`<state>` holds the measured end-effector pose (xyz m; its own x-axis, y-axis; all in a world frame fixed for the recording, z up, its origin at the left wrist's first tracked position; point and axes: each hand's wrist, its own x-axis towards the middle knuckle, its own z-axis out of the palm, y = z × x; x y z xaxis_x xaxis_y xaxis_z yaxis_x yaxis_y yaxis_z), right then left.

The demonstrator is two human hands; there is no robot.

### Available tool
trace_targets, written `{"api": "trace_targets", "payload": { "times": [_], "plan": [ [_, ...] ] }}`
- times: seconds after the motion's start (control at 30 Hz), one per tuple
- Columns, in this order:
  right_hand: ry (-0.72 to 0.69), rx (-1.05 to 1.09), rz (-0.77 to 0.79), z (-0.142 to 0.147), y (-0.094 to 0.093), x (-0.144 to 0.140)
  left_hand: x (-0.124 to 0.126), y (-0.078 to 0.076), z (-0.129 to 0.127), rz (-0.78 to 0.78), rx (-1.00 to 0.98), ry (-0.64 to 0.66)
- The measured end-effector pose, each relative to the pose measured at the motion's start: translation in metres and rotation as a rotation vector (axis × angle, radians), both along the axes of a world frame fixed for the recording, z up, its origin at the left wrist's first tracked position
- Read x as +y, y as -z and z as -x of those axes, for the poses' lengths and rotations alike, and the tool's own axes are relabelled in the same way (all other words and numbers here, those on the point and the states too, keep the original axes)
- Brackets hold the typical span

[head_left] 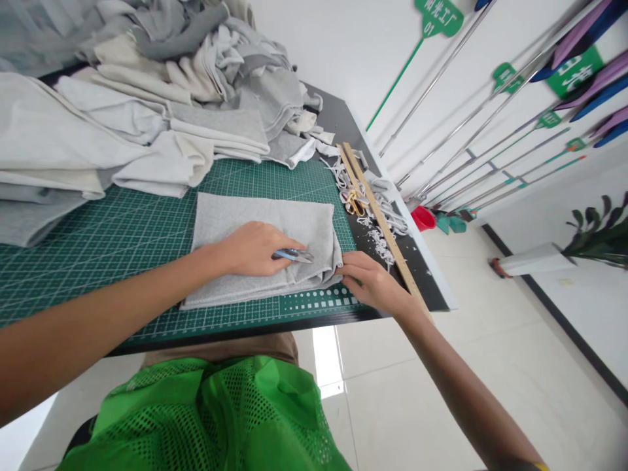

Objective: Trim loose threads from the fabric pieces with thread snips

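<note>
Left hand [252, 248] fingers closed around thread snips [293, 255], right hand [369, 280] fingers pinching grey fabric [265, 226] edge.

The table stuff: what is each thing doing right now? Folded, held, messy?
Grey cloth: folded, flat on the green mat.
Snips: held in the left hand, resting on the cloth.
Right hand: pinching the cloth's right edge.
Cloth pile: heaped, messy.
Ruler: lying flat by the table edge.
Scissors: lying by the ruler; open or shut, cannot tell.
Scraps: scattered.
</note>
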<state>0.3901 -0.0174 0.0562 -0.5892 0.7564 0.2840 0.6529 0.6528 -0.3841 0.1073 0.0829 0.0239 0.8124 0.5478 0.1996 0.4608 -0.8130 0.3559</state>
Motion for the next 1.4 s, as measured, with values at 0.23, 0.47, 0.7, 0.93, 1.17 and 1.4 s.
{"api": "trace_targets", "payload": {
  "times": [0.23, 0.47, 0.7, 0.93, 1.17, 1.4],
  "plan": [
    [0.220, 0.407, -0.076, 0.010, 0.031, -0.014, 0.000, -0.003, 0.005, 0.110, -0.120, 0.000],
    [0.302, 0.647, -0.009, 0.030, 0.038, -0.016, -0.013, -0.033, 0.004, 0.276, -0.307, -0.017],
    [0.285, 0.760, 0.059, 0.035, 0.035, -0.018, -0.045, -0.055, -0.012, 0.319, -0.332, 0.106],
    [0.291, 0.815, 0.074, 0.035, 0.034, -0.019, -0.058, -0.038, -0.015, 0.211, -0.307, 0.134],
    [0.302, 0.827, 0.099, 0.036, 0.032, -0.019, -0.062, -0.026, -0.014, -0.072, -0.372, 0.121],
    [0.271, 0.842, 0.121, 0.035, 0.031, -0.017, -0.063, -0.013, -0.018, -0.382, -0.415, 0.086]
  ]
}}
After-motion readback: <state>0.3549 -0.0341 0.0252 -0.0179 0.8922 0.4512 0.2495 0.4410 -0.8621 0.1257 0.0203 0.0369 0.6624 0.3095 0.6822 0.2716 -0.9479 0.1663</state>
